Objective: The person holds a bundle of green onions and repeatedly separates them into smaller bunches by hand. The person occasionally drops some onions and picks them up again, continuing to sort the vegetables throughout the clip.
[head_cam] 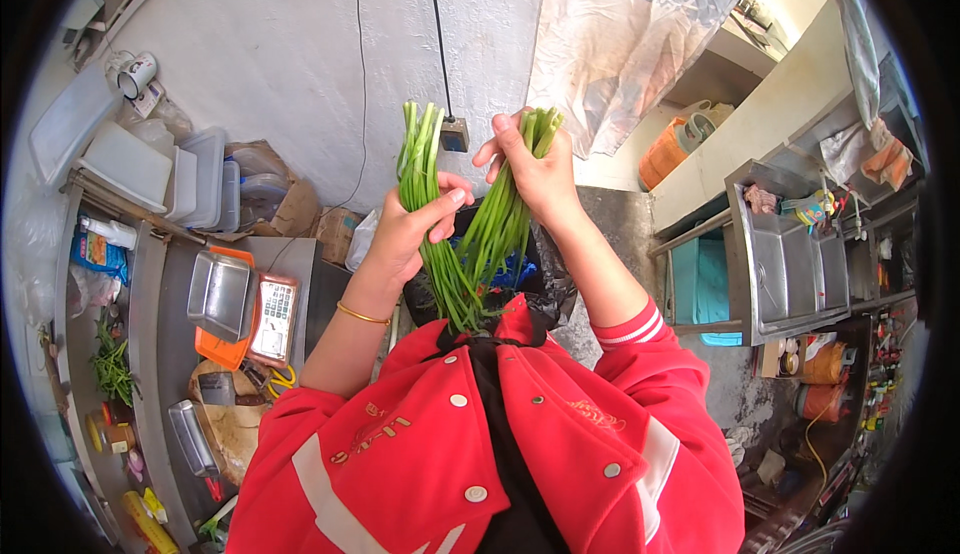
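Observation:
My left hand (420,224) grips a bunch of long green stalks, probably garlic chives (420,160), with the pale cut ends pointing up. A second bunch of the same greens (499,216) is held in my right hand (536,171), its thicker stem ends rising past the thumb. The leafy ends of both bunches hang down and meet in front of my red jacket (480,434). Below them stands a bin lined with a black plastic bag (551,276), partly covered by the greens; something blue shows inside it.
On the left counter are a metal pan (220,295), a weighing scale (274,318), and a cleaver (217,389) on a round wooden chopping board (236,434). Plastic tubs (202,179) crowd the shelf above. A steel sink (795,276) stands at right. A power socket (454,135) hangs ahead.

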Tool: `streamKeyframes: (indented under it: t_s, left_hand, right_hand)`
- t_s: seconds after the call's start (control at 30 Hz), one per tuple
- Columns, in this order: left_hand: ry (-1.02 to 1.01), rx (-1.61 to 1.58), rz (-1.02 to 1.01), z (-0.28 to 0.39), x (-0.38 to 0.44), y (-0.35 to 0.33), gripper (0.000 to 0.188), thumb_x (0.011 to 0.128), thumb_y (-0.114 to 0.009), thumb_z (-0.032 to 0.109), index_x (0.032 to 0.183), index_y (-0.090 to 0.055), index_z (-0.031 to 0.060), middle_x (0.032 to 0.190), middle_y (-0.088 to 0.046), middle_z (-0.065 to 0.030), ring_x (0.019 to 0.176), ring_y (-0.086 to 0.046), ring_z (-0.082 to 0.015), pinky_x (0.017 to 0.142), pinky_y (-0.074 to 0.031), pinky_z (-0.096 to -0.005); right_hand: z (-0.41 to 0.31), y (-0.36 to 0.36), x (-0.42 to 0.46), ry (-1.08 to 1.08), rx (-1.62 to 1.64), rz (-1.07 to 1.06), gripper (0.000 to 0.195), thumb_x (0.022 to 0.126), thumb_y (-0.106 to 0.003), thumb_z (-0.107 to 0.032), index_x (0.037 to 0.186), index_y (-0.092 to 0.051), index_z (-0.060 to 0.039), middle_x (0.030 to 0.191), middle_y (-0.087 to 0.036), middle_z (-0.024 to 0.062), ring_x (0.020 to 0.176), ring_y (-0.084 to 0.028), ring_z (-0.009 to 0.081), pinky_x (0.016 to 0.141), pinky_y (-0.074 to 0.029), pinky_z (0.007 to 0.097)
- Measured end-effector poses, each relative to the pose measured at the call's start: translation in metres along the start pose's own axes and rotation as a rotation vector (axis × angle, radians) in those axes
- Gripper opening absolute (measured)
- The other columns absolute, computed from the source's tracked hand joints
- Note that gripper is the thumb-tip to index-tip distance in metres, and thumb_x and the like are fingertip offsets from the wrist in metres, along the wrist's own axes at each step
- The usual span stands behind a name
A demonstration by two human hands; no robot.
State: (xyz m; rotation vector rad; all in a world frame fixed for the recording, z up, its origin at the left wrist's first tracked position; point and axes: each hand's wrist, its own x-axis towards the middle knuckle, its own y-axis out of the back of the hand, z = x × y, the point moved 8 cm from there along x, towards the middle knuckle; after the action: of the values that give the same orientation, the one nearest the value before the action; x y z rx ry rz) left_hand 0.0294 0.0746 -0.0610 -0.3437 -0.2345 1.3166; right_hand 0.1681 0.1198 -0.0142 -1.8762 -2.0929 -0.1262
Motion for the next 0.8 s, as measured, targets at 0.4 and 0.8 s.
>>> streamKeyframes:
  t_s: [0.4, 0.8]
  left_hand:
    - [0.001, -0.011, -0.041, -0.014, 0.004, 0.001, 0.016, 0.086, -0.064, 0.016, 0.088, -0.057, 0.002, 0.076, -0.056, -0.0031, 0.052, -0.045, -0.0054, 0.047, -0.035, -0.0196]
    - [-0.027, -0.171, 0.057, -0.003, 0.004, 0.011, 0.022, 0.092, -0.055, 0.021, 0.097, -0.059, -0.0004, 0.085, -0.062, -0.0087, 0.071, -0.063, -0.0173, 0.062, -0.052, -0.0271]
  right_hand:
    - [0.012, -0.03, -0.005, -0.249, 0.043, -0.15, 0.016, 0.076, -0.073, -0.011, 0.08, -0.063, 0.0004, 0.056, -0.054, -0.0004, 0.045, -0.044, 0.005, 0.042, -0.033, 0.0211]
    - [0.01, -0.018, 0.001, -0.287, 0.254, -0.248, 0.019, 0.081, -0.065, -0.011, 0.09, -0.062, 0.0062, 0.053, -0.043, -0.0022, 0.043, -0.036, 0.0049, 0.041, -0.028, 0.0202]
